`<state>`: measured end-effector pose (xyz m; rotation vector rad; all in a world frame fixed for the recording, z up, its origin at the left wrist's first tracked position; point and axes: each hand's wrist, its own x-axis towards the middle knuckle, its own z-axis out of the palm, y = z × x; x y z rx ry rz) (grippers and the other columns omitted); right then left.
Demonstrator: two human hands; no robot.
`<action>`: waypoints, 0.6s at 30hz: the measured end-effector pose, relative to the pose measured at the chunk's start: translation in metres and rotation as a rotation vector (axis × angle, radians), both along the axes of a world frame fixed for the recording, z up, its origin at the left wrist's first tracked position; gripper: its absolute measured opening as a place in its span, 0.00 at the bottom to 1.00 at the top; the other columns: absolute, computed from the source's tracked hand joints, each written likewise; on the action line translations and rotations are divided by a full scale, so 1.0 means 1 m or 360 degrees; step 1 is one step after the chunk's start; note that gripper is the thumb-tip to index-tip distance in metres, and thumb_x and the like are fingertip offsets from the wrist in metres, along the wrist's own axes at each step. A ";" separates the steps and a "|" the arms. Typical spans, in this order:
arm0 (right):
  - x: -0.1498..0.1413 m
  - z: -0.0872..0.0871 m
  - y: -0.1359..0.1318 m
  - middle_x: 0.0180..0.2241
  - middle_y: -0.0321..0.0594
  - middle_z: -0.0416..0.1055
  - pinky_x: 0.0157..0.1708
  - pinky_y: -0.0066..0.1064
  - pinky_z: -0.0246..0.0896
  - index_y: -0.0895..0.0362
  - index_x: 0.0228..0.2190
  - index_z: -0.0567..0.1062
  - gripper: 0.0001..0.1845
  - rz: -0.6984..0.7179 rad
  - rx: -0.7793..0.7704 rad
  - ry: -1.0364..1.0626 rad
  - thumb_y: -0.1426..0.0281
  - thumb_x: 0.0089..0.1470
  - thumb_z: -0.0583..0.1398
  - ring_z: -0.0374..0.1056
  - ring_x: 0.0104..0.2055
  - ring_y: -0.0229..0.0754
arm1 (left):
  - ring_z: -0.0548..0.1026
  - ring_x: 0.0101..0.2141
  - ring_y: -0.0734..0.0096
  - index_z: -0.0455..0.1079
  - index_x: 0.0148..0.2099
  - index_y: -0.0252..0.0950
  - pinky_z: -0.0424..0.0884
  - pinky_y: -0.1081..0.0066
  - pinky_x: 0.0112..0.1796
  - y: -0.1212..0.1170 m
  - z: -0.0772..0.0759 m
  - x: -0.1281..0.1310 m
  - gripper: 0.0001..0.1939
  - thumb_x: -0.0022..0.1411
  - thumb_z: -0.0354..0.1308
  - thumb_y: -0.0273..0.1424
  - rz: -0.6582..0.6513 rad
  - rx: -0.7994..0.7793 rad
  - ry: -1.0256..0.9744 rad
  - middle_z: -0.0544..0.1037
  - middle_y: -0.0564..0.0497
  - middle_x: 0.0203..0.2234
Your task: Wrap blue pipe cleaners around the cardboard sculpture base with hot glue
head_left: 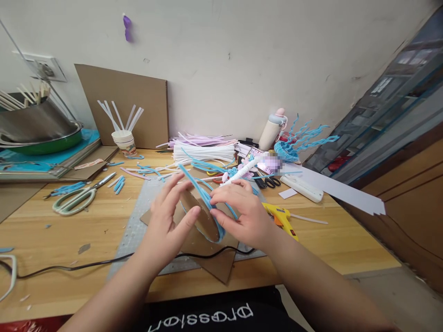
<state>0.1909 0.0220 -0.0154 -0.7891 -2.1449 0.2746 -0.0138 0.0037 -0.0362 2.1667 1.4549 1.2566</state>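
Observation:
A brown cardboard oval (pixel 201 216), edged along its lower right rim with blue pipe cleaner, is tilted up between my hands. My left hand (pixel 169 207) grips its left side, fingers at the upper edge and thumb across the front. Thumb and fingers of my right hand (pixel 244 214) pinch blue pipe cleaners (pixel 194 183) at the oval's right edge; their free ends stick up to the left. Beneath lies a cardboard sheet (pixel 221 267) on a grey cutting mat (pixel 133 230). My right fingers partly hide the pinched spot.
A yellow glue gun (pixel 282 219) lies right of my right hand. Its black cable (pixel 93 263) seems to cross in front. Scissors (pixel 78 198) and blue scraps are at left. White pipe cleaners (pixel 204 151), a paper cup (pixel 124 142) and a bottle (pixel 271 131) stand farther back.

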 end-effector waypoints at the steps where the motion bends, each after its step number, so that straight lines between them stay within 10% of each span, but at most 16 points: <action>1: 0.000 0.001 0.002 0.39 0.35 0.78 0.54 0.44 0.49 0.52 0.37 0.72 0.06 0.0012 -0.0044 0.0004 0.74 0.57 0.61 0.72 0.47 0.43 | 0.59 0.64 0.54 0.60 0.59 0.47 0.54 0.45 0.61 0.002 0.002 0.000 0.20 0.67 0.51 0.42 -0.0054 -0.0051 0.0050 0.63 0.48 0.62; 18: -0.007 0.043 0.028 0.28 0.32 0.68 0.37 0.32 0.60 0.54 0.25 0.69 0.06 0.0330 -0.1068 -0.0056 0.73 0.51 0.62 0.64 0.34 0.38 | 0.64 0.57 0.56 0.62 0.50 0.46 0.52 0.49 0.57 -0.007 0.024 0.018 0.18 0.58 0.56 0.43 0.0069 -0.0308 0.0147 0.70 0.51 0.54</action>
